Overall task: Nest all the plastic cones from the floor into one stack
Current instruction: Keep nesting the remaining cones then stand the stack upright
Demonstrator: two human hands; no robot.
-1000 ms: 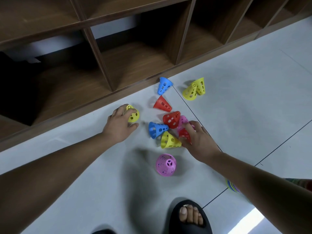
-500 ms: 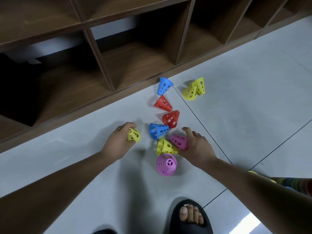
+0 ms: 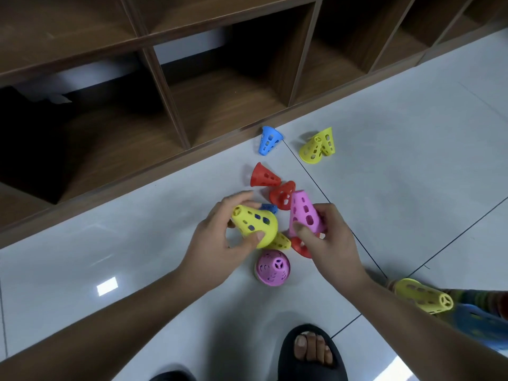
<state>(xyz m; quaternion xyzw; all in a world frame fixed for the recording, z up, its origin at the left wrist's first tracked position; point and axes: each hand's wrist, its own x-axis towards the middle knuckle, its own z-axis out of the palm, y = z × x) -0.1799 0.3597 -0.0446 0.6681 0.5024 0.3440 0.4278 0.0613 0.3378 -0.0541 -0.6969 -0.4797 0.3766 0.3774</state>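
We grip a yellow cone (image 3: 254,225) in our left hand (image 3: 220,243) and a pink cone (image 3: 303,213) in our right hand (image 3: 328,240), lifted side by side above the floor pile. Next, we judge, the pink one's wide mouth must slide over the yellow tip.

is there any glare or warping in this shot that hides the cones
Head view: a small glare patch sits on the floor, clear of the cones; wide-angle bending curves the shelf; the yellow cone and pink cone read sharp.
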